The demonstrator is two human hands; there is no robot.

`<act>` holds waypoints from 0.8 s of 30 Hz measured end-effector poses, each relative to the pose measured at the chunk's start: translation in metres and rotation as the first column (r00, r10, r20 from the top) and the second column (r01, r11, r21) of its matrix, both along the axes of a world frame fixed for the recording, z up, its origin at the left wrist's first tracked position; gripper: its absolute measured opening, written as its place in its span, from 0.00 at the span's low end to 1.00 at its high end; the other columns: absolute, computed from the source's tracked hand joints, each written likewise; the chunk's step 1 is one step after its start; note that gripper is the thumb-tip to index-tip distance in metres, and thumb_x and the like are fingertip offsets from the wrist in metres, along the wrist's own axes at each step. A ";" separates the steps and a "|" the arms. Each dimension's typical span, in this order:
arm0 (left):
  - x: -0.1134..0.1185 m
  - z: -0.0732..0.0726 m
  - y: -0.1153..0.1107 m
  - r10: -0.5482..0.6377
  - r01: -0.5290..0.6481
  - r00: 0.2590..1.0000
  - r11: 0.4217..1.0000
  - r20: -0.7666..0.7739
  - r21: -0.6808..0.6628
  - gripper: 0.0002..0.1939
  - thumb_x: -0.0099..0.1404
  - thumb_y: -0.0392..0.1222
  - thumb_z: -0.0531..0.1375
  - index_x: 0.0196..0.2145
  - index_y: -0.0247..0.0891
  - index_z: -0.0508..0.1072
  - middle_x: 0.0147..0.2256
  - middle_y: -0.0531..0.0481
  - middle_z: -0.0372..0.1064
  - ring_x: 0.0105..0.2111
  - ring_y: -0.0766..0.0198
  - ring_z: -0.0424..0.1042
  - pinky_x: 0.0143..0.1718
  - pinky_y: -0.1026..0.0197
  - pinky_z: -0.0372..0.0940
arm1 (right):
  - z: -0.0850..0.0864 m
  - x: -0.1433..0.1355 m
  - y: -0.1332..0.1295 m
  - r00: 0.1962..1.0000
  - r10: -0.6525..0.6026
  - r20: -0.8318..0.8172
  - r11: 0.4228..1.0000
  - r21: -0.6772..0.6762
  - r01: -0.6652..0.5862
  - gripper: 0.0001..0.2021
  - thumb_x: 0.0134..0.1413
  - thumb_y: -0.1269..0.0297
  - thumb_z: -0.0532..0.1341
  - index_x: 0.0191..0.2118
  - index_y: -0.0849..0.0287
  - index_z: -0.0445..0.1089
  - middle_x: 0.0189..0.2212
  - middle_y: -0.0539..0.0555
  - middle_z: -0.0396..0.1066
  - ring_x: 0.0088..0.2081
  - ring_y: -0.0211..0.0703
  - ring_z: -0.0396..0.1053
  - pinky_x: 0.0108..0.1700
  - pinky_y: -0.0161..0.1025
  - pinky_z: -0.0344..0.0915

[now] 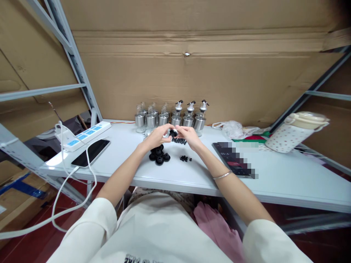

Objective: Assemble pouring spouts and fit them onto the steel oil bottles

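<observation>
Above the middle of the table, my left hand [159,136] and my right hand [189,136] meet with bent fingers around a black ringed bottle stopper [173,133] with a pale top. Fingers cover part of it. Below my left hand lies a pile of black ringed stoppers [159,159]. Several short black tubes [180,141] are lined up just beneath my right hand. Nearer the front edge sits a small cluster of black caps [185,158]. Behind the hands stand several glass bottles with steel sleeves [150,120]; three on the right carry pourer tops [191,106].
On the left are a power strip [87,137], a phone [91,152] and white cables [91,173] hanging over the edge. To the right lie a dark tablet-like device [233,160], a crumpled plastic bag [233,129] and a dotted white flask [294,133]. Cardboard [208,80] backs the table.
</observation>
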State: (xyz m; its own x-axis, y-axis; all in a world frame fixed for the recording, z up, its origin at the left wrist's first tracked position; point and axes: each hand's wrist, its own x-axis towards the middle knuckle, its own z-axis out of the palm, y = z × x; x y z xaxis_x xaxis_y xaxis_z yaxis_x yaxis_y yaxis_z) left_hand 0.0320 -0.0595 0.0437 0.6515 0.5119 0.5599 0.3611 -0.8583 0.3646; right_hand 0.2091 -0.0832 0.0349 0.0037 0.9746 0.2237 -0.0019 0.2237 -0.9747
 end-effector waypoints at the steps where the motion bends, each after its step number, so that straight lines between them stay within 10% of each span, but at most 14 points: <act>1: 0.000 0.001 0.000 -0.004 0.004 1.000 1.000 0.000 0.008 0.17 0.56 0.33 0.54 0.45 0.38 0.66 0.34 0.52 0.65 0.31 0.68 0.63 0.37 0.65 0.61 | 0.000 0.000 0.000 1.000 -0.002 -0.001 1.000 0.000 0.002 0.24 0.32 0.40 0.66 0.23 0.60 0.71 0.20 0.50 0.69 0.24 0.38 0.69 0.30 0.37 0.66; 10: 0.002 0.004 -0.005 0.079 -0.062 0.992 0.984 -0.100 0.168 0.19 0.60 0.32 0.49 0.48 0.35 0.68 0.42 0.44 0.67 0.45 0.58 0.64 0.50 0.55 0.61 | 0.000 -0.003 0.002 0.961 -0.213 0.176 0.963 0.202 0.177 0.15 0.42 0.51 0.63 0.27 0.59 0.66 0.26 0.50 0.67 0.30 0.38 0.66 0.33 0.37 0.66; 24: 0.001 0.004 -0.006 0.102 -0.099 0.993 0.994 0.061 -0.047 0.17 0.66 0.44 0.52 0.50 0.37 0.62 0.45 0.45 0.68 0.46 0.61 0.68 0.49 0.58 0.62 | 0.006 -0.005 -0.007 0.991 0.096 0.095 0.992 0.071 -0.103 0.12 0.40 0.67 0.62 0.35 0.59 0.66 0.24 0.49 0.72 0.30 0.40 0.72 0.34 0.37 0.68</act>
State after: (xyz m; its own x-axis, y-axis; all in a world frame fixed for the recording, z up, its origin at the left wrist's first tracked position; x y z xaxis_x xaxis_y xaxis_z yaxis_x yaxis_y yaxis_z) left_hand 0.0329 -0.0658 0.0476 0.5593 0.5981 0.5740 0.4200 -0.8014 0.4258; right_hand 0.2037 -0.0903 0.0412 -0.1164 0.9495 0.2913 0.0608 0.2995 -0.9521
